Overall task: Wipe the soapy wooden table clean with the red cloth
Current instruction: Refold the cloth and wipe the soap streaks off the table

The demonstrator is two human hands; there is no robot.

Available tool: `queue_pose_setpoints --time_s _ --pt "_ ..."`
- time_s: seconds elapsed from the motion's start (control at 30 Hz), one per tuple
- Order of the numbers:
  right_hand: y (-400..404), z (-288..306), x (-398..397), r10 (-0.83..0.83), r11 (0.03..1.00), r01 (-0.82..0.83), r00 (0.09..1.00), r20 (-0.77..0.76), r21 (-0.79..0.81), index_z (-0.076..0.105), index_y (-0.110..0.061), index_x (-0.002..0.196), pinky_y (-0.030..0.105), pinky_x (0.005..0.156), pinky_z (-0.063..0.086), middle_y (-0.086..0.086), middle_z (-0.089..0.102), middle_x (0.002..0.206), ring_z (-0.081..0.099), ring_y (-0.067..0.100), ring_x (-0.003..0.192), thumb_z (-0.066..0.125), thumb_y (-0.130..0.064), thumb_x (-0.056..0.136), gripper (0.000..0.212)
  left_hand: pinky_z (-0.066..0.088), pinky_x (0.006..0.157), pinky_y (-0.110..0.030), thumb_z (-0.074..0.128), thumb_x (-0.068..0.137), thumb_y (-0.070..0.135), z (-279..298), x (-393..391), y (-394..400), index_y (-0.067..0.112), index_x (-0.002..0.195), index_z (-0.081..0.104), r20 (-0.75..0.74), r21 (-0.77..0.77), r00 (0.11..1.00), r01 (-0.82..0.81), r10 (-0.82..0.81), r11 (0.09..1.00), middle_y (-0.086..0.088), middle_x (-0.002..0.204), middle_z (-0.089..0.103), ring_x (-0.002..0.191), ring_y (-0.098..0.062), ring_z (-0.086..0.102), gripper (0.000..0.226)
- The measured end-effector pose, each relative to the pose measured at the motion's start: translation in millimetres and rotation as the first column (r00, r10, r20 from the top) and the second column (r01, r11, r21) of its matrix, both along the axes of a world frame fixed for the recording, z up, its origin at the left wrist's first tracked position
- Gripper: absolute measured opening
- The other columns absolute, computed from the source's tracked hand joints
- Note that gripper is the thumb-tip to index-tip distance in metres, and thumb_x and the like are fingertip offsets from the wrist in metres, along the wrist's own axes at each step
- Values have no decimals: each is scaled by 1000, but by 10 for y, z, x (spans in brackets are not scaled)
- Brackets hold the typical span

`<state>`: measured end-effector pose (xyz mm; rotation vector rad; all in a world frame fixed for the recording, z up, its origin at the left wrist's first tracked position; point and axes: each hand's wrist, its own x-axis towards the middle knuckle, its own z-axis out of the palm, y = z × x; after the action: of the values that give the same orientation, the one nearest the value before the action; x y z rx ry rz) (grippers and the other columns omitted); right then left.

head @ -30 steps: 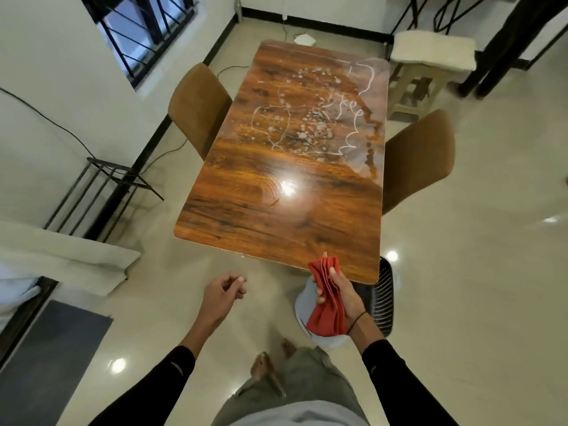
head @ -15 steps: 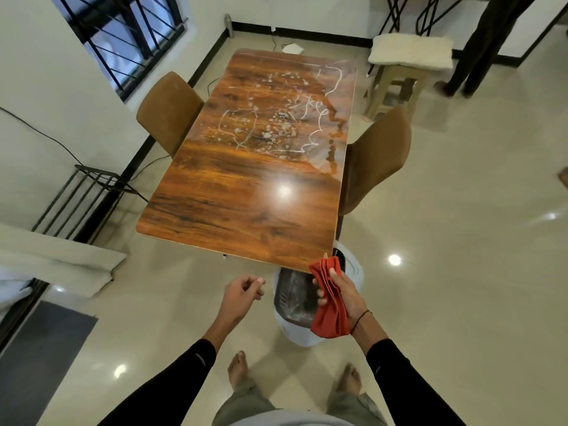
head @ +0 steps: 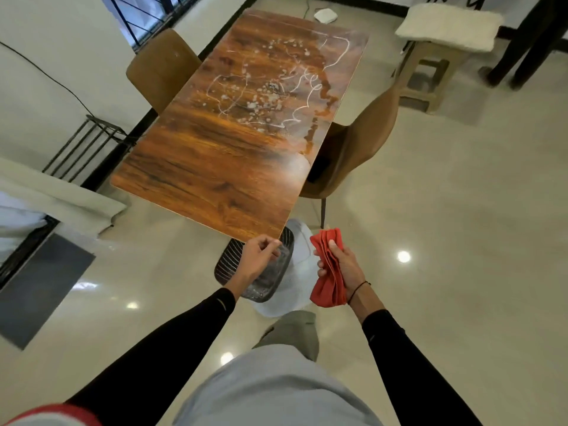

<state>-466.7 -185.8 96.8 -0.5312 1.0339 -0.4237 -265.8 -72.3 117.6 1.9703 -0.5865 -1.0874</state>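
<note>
While the person stands at the near short end of the wooden table [head: 215,167], the right hand [head: 342,267] grips the red cloth [head: 327,272], folded in pleats, fingers and thumb curled round its middle; cloth held in the air just off the table's near right corner, not touching the top. Left hand [head: 258,259] is loosely curled, holding nothing, thumb and fingertips close together, hovering just below the table's near edge. Both arms in black sleeves; thin dark band on the right wrist.

Soap suds [head: 270,87] and white streaky lines cover the far half of the table; near half looks bare glossy wood with glare. Brown chair [head: 159,66] tucked at the table's left side, another brown chair [head: 356,139] at the right side, angled out. White bin with a dark perforated insert [head: 276,272] sits on the floor under the near edge, beneath both hands. Stool with a white cushion [head: 445,29] stands far right, near a second person's dark legs [head: 528,44]. Black metal rack [head: 86,142] against the left wall. Shiny beige floor tiles.
</note>
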Motion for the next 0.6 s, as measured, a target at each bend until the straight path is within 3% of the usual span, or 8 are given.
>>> queue_pose_setpoints --time_s 0.07,0.17,0.27,0.47,0.6 --pt "-208 -23 -3 32 999 -33 999 -13 -6 52 7 150 27 47 54 19 68 100 60 20 61 51 -26 117 48 58 78 -18 61 111 11 5 -82 -208 -10 114 72 13 5 1000 -27 27 1000 -22 99 76 89 -25 72 24" --pt "-546 -46 39 101 994 -101 995 -13 -32 51 9 151 28 47 54 19 67 99 62 19 59 51 -26 117 49 61 90 -40 62 110 10 -21 -159 -551 -12 116 72 13 1 996 -89 89 996 -32 105 76 93 -37 74 25" --pt "-964 -58 91 158 987 -158 987 6 -17 52 8 150 29 47 55 17 69 93 63 20 59 51 -28 117 48 61 93 -51 62 111 12 -89 -209 -924 -12 117 72 16 21 988 -154 154 988 -33 107 75 95 -40 74 27" --pt "-2029 -71 153 314 947 -311 949 -33 84 59 7 143 31 53 56 20 68 96 63 23 65 43 -42 116 58 57 86 -32 61 111 9 -145 -212 -1757 -13 116 72 -17 59 961 -274 275 960 -34 110 74 93 -30 68 25" --pt "-2741 -11 282 356 933 -352 933 -51 76 44 1 160 31 52 56 20 67 104 62 25 70 43 -34 117 56 59 94 -42 61 110 8 -80 -202 -2274 -12 115 73 -20 48 941 -338 339 940 -34 110 74 93 -29 68 24"
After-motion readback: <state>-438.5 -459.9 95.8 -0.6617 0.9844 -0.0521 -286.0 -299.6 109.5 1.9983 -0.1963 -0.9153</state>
